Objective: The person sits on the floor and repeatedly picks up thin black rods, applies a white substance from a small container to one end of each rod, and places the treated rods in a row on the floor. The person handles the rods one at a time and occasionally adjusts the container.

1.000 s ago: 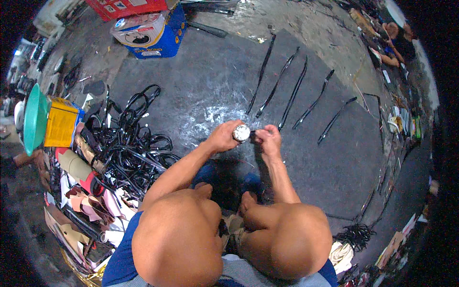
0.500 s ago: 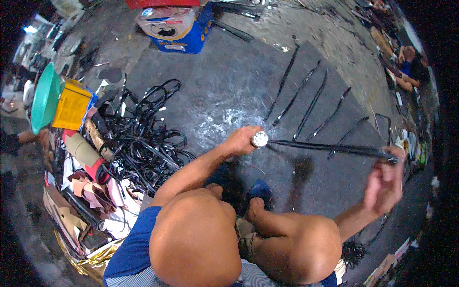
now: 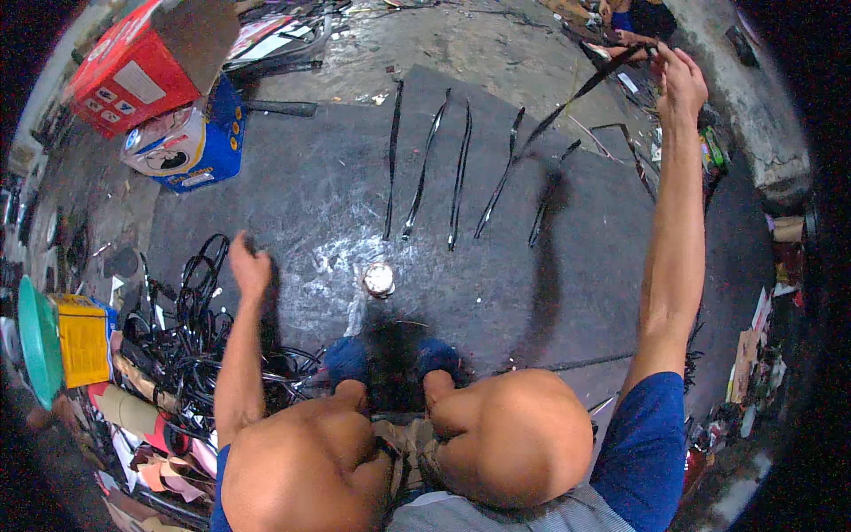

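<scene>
At the upper right my right hand (image 3: 681,82) is closed on one end of a black strip (image 3: 581,96), and the strip slants down and left toward the mat. Over on the left, my left hand (image 3: 251,270) is raised with a finger stretched out and nothing visible in it. It is beside a tangled heap of glossy black strips (image 3: 199,310). Several short black strips (image 3: 461,177) lie in a spaced row on the dark mat (image 3: 328,195). A small round thing with a whitish top (image 3: 379,279) stands on the mat before my feet.
At the upper left a red box (image 3: 133,75) leans by a blue container (image 3: 208,146). A yellow tin (image 3: 84,337) with a green basin (image 3: 40,341) and scraps (image 3: 168,474) are at left. Another person's arm (image 3: 634,37) shows at the far right.
My left hand has left the round white-topped thing, which now stands on the mat, and moved left. My right hand has reached forward with a strip. The view has shifted right.
</scene>
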Available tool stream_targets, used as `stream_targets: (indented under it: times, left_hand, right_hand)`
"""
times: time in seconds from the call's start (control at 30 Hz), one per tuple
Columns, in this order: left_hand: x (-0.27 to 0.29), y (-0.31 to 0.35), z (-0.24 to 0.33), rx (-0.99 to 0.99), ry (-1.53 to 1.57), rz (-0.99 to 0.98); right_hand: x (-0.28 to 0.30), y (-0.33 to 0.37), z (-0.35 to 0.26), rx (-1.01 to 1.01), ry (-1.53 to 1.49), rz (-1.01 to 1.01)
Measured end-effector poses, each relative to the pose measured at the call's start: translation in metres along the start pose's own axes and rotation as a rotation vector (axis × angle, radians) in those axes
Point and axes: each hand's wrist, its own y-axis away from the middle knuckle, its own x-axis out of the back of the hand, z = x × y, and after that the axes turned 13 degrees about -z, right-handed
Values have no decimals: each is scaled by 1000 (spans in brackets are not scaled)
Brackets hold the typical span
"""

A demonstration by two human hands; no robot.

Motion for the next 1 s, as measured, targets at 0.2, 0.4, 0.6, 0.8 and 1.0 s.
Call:
stream_targets:
  times: [0.2, 0.4, 0.6, 0.8, 1.0]
  left_hand:
    - [56, -6, -61, 189, -310, -104]
    - [65, 13, -68, 131, -468, -21]
    - [75, 20, -72, 100, -127, 370]
    - [232, 77, -88, 252, -29, 1151]
    - [249, 141, 88, -225, -68, 701]
  right_hand:
    - [41, 78, 100, -8, 265, 162]
    - [36, 289, 211, -490, 216, 53]
    - [34, 460, 265, -793, 333, -14]
    - [-68, 486, 139, -538, 338, -964]
    - [-136, 493, 106, -158, 309, -1071]
